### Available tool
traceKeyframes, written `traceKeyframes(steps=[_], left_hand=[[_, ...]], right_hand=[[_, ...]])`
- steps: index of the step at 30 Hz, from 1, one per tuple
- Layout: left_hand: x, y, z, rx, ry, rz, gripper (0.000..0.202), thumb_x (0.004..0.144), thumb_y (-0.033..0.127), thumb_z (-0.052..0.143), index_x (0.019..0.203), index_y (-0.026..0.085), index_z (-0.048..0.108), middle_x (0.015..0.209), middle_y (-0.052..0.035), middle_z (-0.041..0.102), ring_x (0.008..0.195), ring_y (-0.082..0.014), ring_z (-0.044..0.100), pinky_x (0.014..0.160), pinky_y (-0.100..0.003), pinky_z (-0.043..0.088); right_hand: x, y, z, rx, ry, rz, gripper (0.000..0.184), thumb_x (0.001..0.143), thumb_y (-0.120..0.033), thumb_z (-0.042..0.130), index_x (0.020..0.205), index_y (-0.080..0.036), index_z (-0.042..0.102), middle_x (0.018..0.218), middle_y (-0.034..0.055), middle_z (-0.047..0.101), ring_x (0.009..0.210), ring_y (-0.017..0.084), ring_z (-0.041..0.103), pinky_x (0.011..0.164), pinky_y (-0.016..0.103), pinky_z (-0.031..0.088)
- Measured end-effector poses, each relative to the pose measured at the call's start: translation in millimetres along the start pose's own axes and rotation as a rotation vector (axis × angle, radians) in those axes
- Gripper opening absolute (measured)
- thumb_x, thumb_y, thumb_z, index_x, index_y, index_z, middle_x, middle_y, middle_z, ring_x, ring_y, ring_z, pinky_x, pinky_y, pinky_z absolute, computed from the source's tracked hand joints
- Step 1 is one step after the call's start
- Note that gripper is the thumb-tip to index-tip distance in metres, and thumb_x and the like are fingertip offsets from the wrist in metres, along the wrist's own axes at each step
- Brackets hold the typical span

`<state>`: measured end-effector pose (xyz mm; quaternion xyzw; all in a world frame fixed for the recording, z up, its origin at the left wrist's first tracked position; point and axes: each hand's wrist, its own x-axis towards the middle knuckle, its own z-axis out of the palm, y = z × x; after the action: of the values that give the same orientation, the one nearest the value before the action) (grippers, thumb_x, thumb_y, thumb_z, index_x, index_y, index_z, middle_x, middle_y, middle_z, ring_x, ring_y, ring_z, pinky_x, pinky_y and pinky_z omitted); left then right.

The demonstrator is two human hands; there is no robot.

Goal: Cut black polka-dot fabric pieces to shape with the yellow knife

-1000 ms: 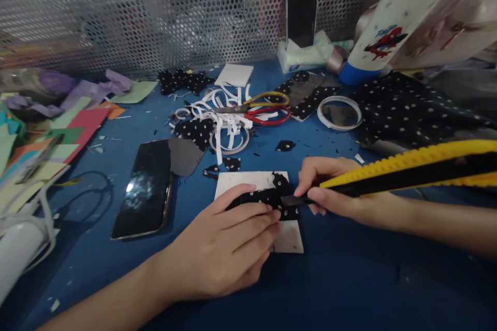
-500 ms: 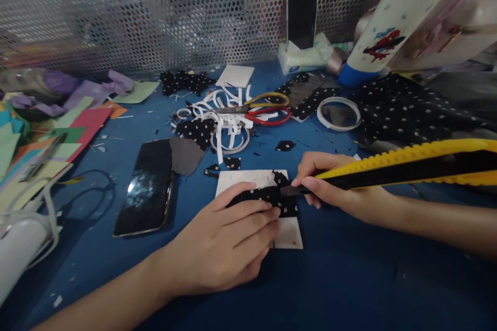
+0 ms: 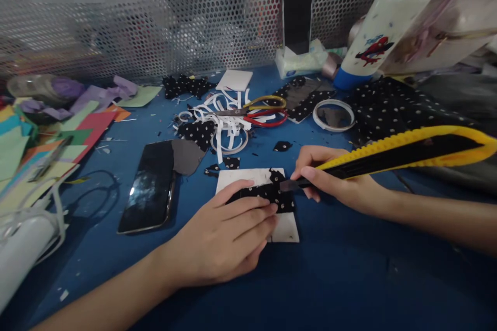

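My left hand [image 3: 227,232] lies flat, fingers stretched out, pressing a strip of black dotted fabric [image 3: 277,197] onto a white card [image 3: 243,176] on the blue table. My right hand [image 3: 336,178] is closed around a yellow and black utility knife [image 3: 404,152]. The knife's blade tip touches the right end of the fabric strip, just beyond my left fingertips.
A dark phone [image 3: 149,186] lies left of the card, beside a grey scrap. Scissors [image 3: 258,108], white strips, a tape ring [image 3: 333,115] and dotted fabric pieces [image 3: 404,108] lie behind. Coloured paper [image 3: 46,139] is piled at the left. A bottle [image 3: 382,26] and an upright phone [image 3: 297,18] stand by the perforated wall.
The knife blade has slid a little up along the fabric's right end. My left hand has kept pressing the strip. The view has shifted slightly.
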<state>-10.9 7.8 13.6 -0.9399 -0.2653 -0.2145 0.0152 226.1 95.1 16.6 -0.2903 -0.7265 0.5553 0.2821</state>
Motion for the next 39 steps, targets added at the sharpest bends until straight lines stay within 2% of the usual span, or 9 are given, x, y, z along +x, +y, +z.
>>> traceKeyframes(steps=[8, 15, 18, 23, 32, 39], left_hand=[[-3.6, -1.4, 2.3, -0.019, -0.016, 0.002, 0.030, 0.090, 0.013, 0.049, 0.116, 0.010, 0.063, 0.117, -0.0083, 0.068, 0.114, -0.0199, 0.060, 0.114, -0.047, 0.031], [-4.8, -1.2, 2.0, -0.029, -0.031, -0.026, 0.030, 0.090, 0.017, 0.054, 0.118, 0.011, 0.062, 0.119, -0.0068, 0.067, 0.117, -0.0190, 0.058, 0.117, -0.045, 0.028], [-4.5, -1.9, 1.1, -0.015, -0.065, 0.000, 0.031, 0.091, 0.016, 0.050, 0.119, 0.011, 0.062, 0.119, -0.0064, 0.068, 0.117, -0.0191, 0.058, 0.117, -0.045, 0.027], [-4.7, -2.8, 1.0, -0.009, -0.040, -0.001, 0.030, 0.090, 0.016, 0.051, 0.118, 0.011, 0.063, 0.117, -0.0064, 0.068, 0.115, -0.0190, 0.058, 0.117, -0.044, 0.028], [-5.9, -1.6, 1.9, -0.022, -0.034, -0.013, 0.030, 0.090, 0.017, 0.053, 0.118, 0.010, 0.062, 0.120, -0.0071, 0.067, 0.116, -0.0193, 0.058, 0.117, -0.045, 0.026], [-5.4, -1.8, 2.9, -0.016, -0.027, -0.009, 0.031, 0.090, 0.016, 0.051, 0.118, 0.011, 0.062, 0.119, -0.0073, 0.067, 0.116, -0.0196, 0.058, 0.117, -0.046, 0.028]], right_hand=[[-3.9, -2.4, -1.9, -0.179, -0.041, 0.010, 0.023, 0.092, -0.038, 0.056, 0.084, -0.016, 0.059, 0.062, -0.0015, 0.058, 0.052, 0.009, 0.055, 0.046, 0.018, 0.039], [-3.8, -4.2, -0.9, -0.153, -0.032, 0.020, 0.026, 0.092, -0.040, 0.056, 0.082, -0.017, 0.058, 0.063, -0.0009, 0.057, 0.051, 0.009, 0.054, 0.046, 0.019, 0.038], [-3.3, -4.7, 0.0, -0.118, -0.017, 0.016, 0.027, 0.092, -0.040, 0.056, 0.080, -0.016, 0.057, 0.061, -0.0012, 0.057, 0.049, 0.008, 0.054, 0.046, 0.019, 0.039], [-3.3, -2.1, -0.3, -0.106, -0.044, 0.055, 0.026, 0.093, -0.039, 0.055, 0.081, -0.017, 0.056, 0.061, -0.0013, 0.057, 0.050, 0.008, 0.053, 0.045, 0.018, 0.039], [-4.8, -2.8, 0.0, -0.087, -0.040, 0.029, 0.026, 0.092, -0.040, 0.057, 0.081, -0.016, 0.057, 0.061, -0.0008, 0.058, 0.049, 0.008, 0.053, 0.045, 0.018, 0.039], [-5.1, -3.7, -0.4, -0.171, -0.051, 0.020, 0.024, 0.094, -0.037, 0.054, 0.080, -0.017, 0.058, 0.059, -0.0019, 0.057, 0.050, 0.008, 0.051, 0.046, 0.019, 0.038]])
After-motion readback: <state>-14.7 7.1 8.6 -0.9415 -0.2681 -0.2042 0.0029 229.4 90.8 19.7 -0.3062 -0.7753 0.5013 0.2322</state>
